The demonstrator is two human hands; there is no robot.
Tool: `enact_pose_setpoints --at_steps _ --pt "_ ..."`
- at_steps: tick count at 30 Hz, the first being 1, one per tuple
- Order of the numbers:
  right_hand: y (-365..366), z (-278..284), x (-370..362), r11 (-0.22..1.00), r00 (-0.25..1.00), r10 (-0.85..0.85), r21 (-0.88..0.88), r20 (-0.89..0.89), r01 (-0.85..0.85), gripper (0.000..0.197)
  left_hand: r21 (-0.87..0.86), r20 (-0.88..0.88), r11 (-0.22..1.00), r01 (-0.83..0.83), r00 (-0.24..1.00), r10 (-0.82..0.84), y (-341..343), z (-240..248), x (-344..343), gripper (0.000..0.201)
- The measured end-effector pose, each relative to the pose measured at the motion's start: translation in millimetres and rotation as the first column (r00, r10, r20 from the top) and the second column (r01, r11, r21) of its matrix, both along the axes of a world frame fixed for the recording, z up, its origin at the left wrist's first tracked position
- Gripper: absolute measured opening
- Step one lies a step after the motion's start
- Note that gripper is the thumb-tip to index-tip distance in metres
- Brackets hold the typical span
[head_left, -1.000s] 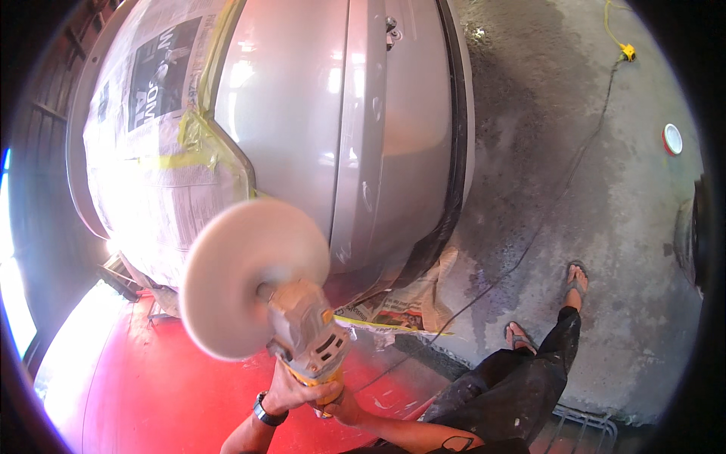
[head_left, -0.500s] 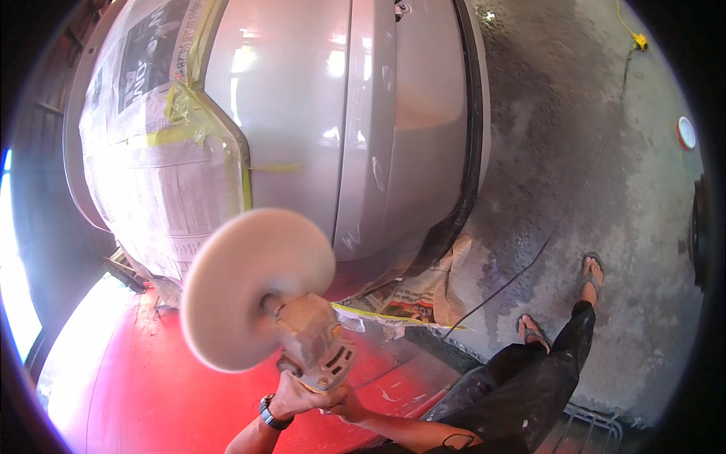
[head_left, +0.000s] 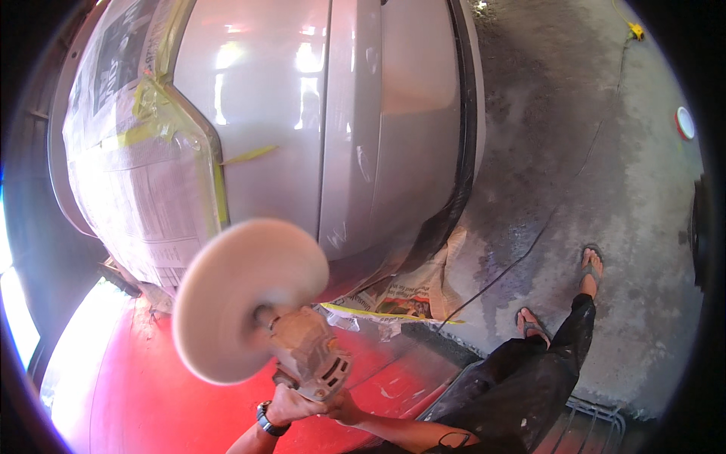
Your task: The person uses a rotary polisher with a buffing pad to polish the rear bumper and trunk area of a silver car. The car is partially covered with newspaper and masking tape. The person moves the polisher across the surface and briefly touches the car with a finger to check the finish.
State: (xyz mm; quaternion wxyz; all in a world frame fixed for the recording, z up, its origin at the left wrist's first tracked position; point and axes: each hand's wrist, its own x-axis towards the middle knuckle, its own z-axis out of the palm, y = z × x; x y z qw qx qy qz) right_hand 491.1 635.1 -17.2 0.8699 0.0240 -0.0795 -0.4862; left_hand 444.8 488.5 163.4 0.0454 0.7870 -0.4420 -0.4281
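Note:
Both hands hold a power polisher (head_left: 308, 356) with a scuffed, dusty body and a large round pale pad (head_left: 242, 295). The pad looks smeared, as if spinning, and it tilts up above the red panel. My left hand (head_left: 293, 405), with a watch at the wrist, is closed round the tool near its side grip. Closed at the rear end of the body is my right hand (head_left: 345, 411), its fingers partly hidden behind the tool. Beyond the pad spreads a glossy silver car panel (head_left: 265, 91); whether the pad touches it, I cannot tell.
Newspaper (head_left: 144, 204) and yellow-green tape (head_left: 155, 102) mask the car's left part. A glossy red panel (head_left: 136, 386) lies under the tool. Along the wet-stained concrete floor (head_left: 560, 151) runs a dark cord (head_left: 522, 261) towards a yellow connector (head_left: 635, 31). A metal rack (head_left: 597, 424) stands lower right.
The car and floor have shifted slightly left in the picture. The polisher's pad sits a little lower and further left, with both hands still gripping the tool.

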Motion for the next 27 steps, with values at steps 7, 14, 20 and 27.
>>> enact_pose_setpoints --at_steps 7,14,20,27 --pt "-38.4 0.6 -38.1 1.000 0.998 0.029 -0.010 -0.052 -0.029 0.076 -0.066 0.064 0.988 0.142 0.988 -0.138 -51.0 -1.3 -54.1 0.081" --pt "-127.7 32.2 -116.7 0.996 0.998 0.005 0.093 0.057 -0.010 0.095 -0.209 0.076 0.944 0.256 0.966 -0.246 -136.9 11.3 -128.8 0.046" --pt "-180.3 0.7 -202.4 0.991 0.949 0.020 0.133 -0.315 0.023 0.087 -0.286 -0.091 0.928 0.240 0.957 -0.276 -182.0 -26.2 -149.7 0.051" --pt "-139.2 -34.2 -326.7 0.923 0.671 0.013 0.268 -0.741 0.277 0.084 -0.235 -0.639 0.970 0.065 0.741 -0.205 -157.3 -109.8 -211.8 0.054"
